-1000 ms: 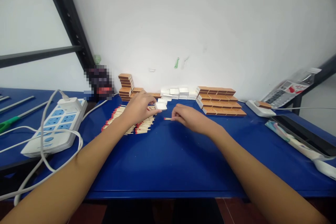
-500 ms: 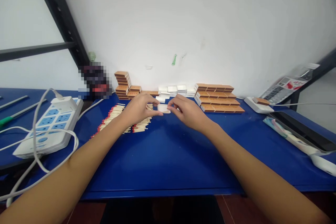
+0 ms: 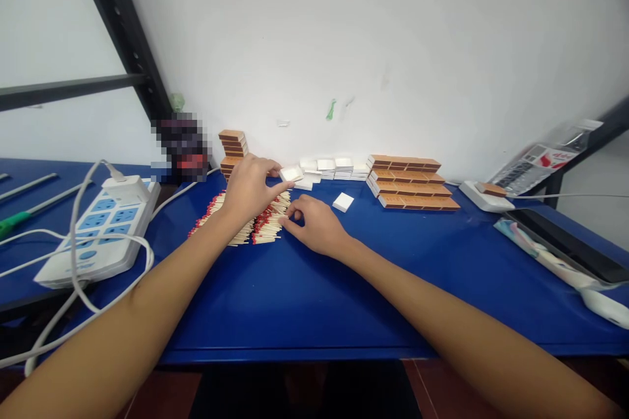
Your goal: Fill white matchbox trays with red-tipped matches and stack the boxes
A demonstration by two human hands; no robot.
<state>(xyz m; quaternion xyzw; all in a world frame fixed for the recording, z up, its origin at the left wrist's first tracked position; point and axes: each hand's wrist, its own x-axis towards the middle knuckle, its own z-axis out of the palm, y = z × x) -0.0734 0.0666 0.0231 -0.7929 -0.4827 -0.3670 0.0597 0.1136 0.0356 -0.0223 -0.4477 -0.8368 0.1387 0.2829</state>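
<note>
My left hand point(image 3: 255, 184) pinches a white matchbox tray point(image 3: 291, 175) between thumb and fingers, above the far side of the matches. Red-headed matches point(image 3: 268, 226) lie in bundles on the blue table, partly hidden under my left hand and forearm. At their right end is my right hand point(image 3: 312, 222), its fingers curled in against the stick ends; whether it grips any is hidden. Another small white tray point(image 3: 343, 201), apparently bottom up, lies by itself to the right. More white trays point(image 3: 327, 167) are stacked along the wall.
Brown matchboxes point(image 3: 410, 183) rise in stepped rows at the back right, with another stack point(image 3: 232, 144) at the back left. A power strip point(image 3: 105, 226) with looping white cables is on the left. A phone point(image 3: 565, 242) and a plastic bottle point(image 3: 545, 157) are on the right.
Both hands held one white tray together; now they are apart. A white tray lies on the table at right, my left hand holds a tray farther back, and my right hand has moved left to the matches.
</note>
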